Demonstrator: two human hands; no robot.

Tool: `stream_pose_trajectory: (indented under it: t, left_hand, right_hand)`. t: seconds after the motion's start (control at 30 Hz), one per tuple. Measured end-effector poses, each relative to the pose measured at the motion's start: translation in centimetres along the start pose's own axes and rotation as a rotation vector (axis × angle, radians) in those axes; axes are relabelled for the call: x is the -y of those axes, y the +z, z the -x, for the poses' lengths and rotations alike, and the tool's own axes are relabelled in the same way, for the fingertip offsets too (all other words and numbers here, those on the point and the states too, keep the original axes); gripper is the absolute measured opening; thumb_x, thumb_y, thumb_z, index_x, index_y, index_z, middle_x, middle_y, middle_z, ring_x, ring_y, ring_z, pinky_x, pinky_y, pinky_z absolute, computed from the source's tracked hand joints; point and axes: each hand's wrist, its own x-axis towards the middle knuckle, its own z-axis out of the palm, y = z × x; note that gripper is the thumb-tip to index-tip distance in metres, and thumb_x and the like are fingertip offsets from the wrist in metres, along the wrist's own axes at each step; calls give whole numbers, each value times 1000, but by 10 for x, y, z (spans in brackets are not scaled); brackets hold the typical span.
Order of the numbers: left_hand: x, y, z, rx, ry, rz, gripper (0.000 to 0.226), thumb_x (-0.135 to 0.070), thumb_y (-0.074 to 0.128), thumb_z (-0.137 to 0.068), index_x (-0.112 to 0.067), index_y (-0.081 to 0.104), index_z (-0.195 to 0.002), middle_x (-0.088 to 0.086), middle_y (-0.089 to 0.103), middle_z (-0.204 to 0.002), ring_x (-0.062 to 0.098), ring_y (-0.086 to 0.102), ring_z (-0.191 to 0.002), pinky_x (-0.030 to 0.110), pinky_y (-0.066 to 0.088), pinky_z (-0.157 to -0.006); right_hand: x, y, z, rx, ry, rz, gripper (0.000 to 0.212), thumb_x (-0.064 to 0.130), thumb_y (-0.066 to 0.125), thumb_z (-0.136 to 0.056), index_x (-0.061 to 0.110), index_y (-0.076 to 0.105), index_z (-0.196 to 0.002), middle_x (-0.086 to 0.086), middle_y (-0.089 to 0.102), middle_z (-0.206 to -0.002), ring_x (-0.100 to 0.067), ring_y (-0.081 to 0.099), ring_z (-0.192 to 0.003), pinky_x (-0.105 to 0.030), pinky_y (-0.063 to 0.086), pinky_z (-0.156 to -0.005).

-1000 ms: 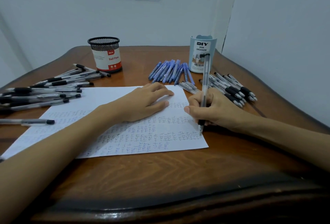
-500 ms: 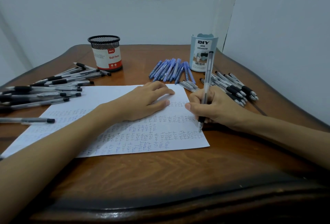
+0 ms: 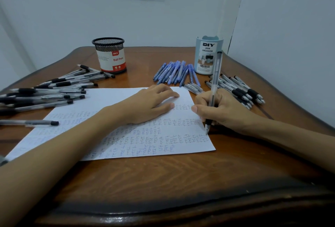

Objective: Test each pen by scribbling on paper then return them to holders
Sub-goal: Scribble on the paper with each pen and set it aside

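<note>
head view. right hand [image 3: 226, 110] curled tight round a clear pen [image 3: 215, 78], thumb and fingers pinching low on the barrel just above the dark grip. tip down at the right edge of the paper [image 3: 108, 100], beside the last scribbles there. pen nearly upright, leaning a little to the right, its top end showing in front of the pale blue holder [image 3: 206, 54].

left hand [image 3: 148, 105] palm down on the paper, fingers relaxed and loosely spread, gripping nothing, resting on the far right part of the sheet. left thumb tip near the right thumb, apart from it.

paper white, lying skewed on the brown wooden table [image 3: 163, 181], covered in rows of small blue scribbles, thickest toward the near right corner.

black mesh holder [image 3: 110, 56] upright at the far left of the table, red and white label reading "ball pens". pale blue holder upright at the far right, label reading "diy desk organizer". contents of both hidden from this angle.

blue pens [image 3: 176, 72] in a loose fan between the two holders, just left of the pale blue one. black-grip pens [image 3: 54, 91] heaped along the left side, some touching the paper's far left edge. single pen [image 3: 30, 123] apart from that heap, nearer the left edge. clear pens [image 3: 239, 91] piled behind the right hand, near the pale blue holder.

plain pale wall [image 3: 163, 18] behind the table.
</note>
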Motion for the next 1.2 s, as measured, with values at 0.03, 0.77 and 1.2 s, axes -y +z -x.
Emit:
stream_pose_trajectory:
  t: [0.03, 0.77, 1.2]
  left_hand:
    - [0, 0, 0, 0, 0, -1, 42, -40, 32, -98, -31, 36, -139, -5, 36, -141, 7, 35, -123, 18, 24, -95]
    - [-3, -4, 2, 22, 4, -11, 44, -41, 30, -99, -32, 31, -142, -8, 32, -142, 4, 33, -123, 14, 22, -93]
    - [-3, -4, 3, 23, 9, -15, 44, -41, 30, -99, -30, 31, -142, -7, 32, -142, 6, 33, -123, 15, 24, -94]
  right_hand:
    - [0, 1, 0, 0, -4, 23, 38, 4, 55, -89, 6, 44, -53, -8, 42, -51, -6, 43, -45, -11, 38, -47]
    - [4, -21, -9, -377, 132, -44, 30, 37, 39, -95, 18, 61, -89, 3, 40, -44, -3, 38, -39, -8, 41, -48]
    - [-7, -26, -11, -375, 148, -124, 29, 33, 50, -93, 9, 67, -88, -2, 40, -40, -11, 36, -37, -11, 40, -45]
